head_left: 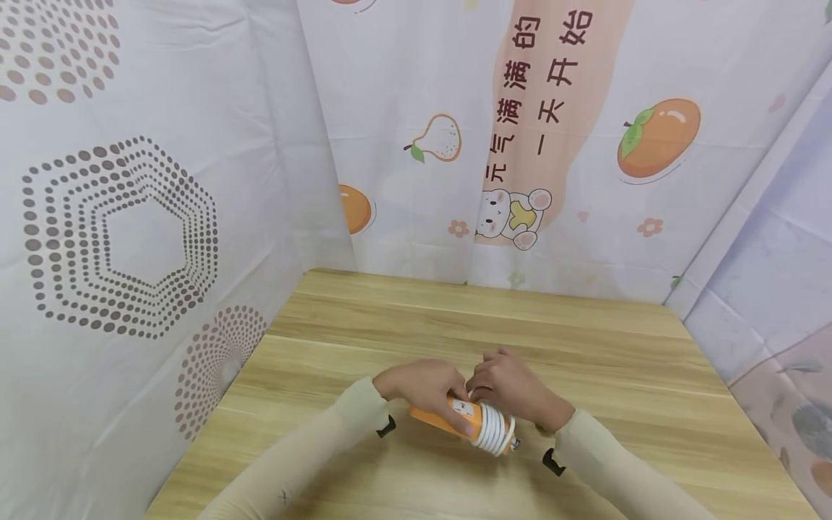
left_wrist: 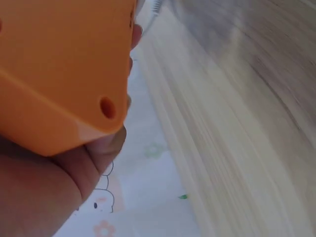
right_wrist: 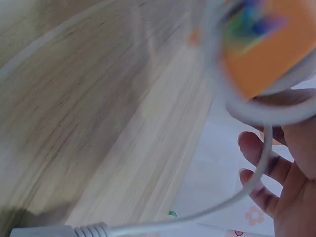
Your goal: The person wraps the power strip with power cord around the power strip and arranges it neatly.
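An orange, box-shaped device (head_left: 430, 417) with a white cable (head_left: 495, 430) wound several times round its right end is held above the table. My left hand (head_left: 425, 386) grips its body, thumb across the near side; the left wrist view shows its orange casing (left_wrist: 74, 64) with a screw hole near one corner. At the wound end, my right hand (head_left: 513, 386) holds the cable with curled fingers. In the right wrist view, a loose length of cable (right_wrist: 217, 205) runs past the fingers to a white connector (right_wrist: 54, 231). Blurred colours mark the device's end face (right_wrist: 276, 44).
The wood-grain table (head_left: 364, 325) lies below both hands. Printed curtains stand behind it (head_left: 403, 202) and along the left side (head_left: 260, 180), with another curtain (head_left: 767, 289) at the right. Dark straps (head_left: 554, 462) show by the wrists.
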A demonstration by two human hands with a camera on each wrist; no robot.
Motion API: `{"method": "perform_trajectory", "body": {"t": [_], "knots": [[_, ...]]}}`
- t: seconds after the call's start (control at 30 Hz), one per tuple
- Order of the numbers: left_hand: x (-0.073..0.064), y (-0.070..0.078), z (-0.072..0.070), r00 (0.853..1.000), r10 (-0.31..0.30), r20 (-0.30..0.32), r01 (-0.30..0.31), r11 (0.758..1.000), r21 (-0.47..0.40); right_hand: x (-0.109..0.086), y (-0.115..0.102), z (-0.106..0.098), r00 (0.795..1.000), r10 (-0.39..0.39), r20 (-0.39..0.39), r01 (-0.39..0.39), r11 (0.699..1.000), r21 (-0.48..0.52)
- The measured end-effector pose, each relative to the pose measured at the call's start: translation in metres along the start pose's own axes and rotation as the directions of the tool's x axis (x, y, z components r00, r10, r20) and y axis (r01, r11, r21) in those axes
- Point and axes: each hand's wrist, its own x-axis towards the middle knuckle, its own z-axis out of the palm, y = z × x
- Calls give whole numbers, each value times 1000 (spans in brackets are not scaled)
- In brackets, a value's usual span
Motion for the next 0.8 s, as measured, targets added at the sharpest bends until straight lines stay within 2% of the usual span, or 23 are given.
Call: {"method": "perform_trajectory", "body": {"t": [0.13,0.23,0.43,0.6,0.8], "knots": [[2,0,5,993,-94,-69,101,990,101,-1,-2,0,998,56,13,-56,998,-17],[4,-1,7,983,-138,-120,155,977,145,0,-3,0,995,95,7,-95,995,-8],[7,-2,12,962,-176,-211,226,943,243,2,-8,-4,991,128,-29,-128,992,6],[6,-2,16,946,-196,-257,264,926,268,2,-10,-3,989,138,-46,-140,990,-21],[5,2,18,907,-225,-355,334,899,283,1,-9,-4,979,191,-78,-194,980,-36]]}}
